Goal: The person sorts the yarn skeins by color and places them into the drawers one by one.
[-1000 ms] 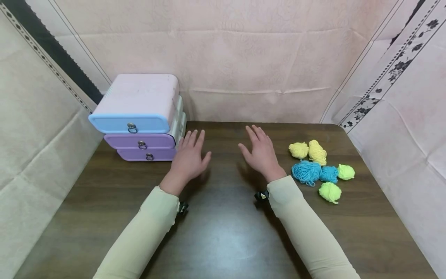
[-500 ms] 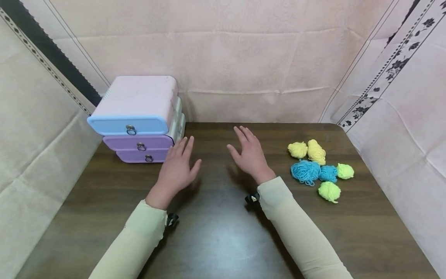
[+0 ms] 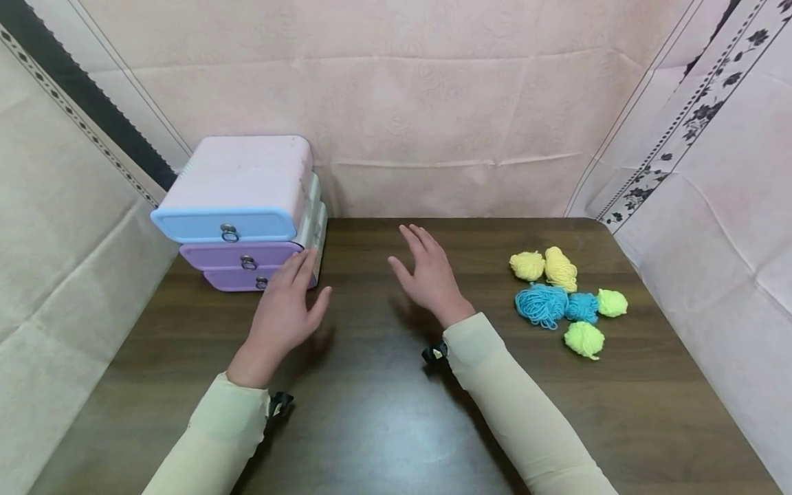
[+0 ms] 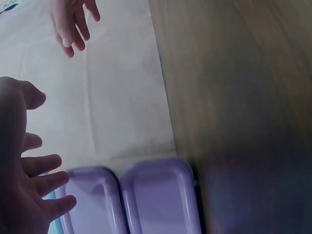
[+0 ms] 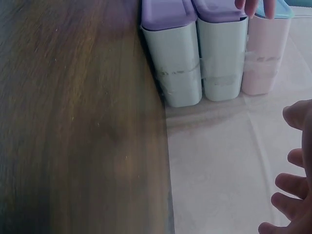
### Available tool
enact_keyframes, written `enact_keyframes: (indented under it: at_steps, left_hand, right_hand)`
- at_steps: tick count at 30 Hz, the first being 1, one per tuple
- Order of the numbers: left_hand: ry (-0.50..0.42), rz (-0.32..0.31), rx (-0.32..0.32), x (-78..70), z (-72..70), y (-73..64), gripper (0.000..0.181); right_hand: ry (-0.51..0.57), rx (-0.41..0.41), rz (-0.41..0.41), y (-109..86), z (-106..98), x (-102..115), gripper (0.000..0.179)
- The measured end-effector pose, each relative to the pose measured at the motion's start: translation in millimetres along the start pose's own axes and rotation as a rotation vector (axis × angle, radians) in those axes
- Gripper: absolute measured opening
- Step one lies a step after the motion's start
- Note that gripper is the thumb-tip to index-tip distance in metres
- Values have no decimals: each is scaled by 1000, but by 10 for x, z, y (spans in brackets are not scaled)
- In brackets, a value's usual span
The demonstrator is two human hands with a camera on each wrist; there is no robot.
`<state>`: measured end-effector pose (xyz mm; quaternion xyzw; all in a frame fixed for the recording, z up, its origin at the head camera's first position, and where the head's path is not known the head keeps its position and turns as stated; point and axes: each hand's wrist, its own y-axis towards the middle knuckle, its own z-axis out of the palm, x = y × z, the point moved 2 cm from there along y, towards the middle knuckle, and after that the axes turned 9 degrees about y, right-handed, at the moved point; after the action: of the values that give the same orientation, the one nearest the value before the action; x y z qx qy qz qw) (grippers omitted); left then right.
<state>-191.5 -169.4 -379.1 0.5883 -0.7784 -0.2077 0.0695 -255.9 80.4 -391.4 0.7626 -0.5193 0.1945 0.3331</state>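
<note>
Both hands have shifted leftward: the left hand (image 3: 281, 315) now overlaps the stacked drawers (image 3: 247, 218) at the far left of the counter (image 3: 371, 419), though contact is unclear; the right hand (image 3: 428, 278) hovers near the middle. Both hands' fingers extend, slightly apart. Yellow, blue and green yarn balls (image 3: 541, 306) lie at right.

We lose part of the lower purple drawer (image 3: 227, 280) behind left fingers (image 3: 305, 275), right hand (image 5: 305, 201) cropped by its wrist view
</note>
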Motion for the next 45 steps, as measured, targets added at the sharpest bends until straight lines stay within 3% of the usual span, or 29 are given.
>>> enact_keyframes:
  at_steps: [3,17,35,45]
  left_hand:
    - [-13,-12,-28,70,-62,-29,68]
    - [-45,2,-275,396,-240,-89,60]
    - [-43,-122,-303,690,-370,-83,61]
    - [-40,-186,-357,841,-449,-100,58]
  right_hand:
    - [6,6,1,15,16,28,65]
    - [53,13,-51,117,138,132,64]
    - [87,23,-81,242,275,272,63]
    - [91,28,-139,329,362,424,62]
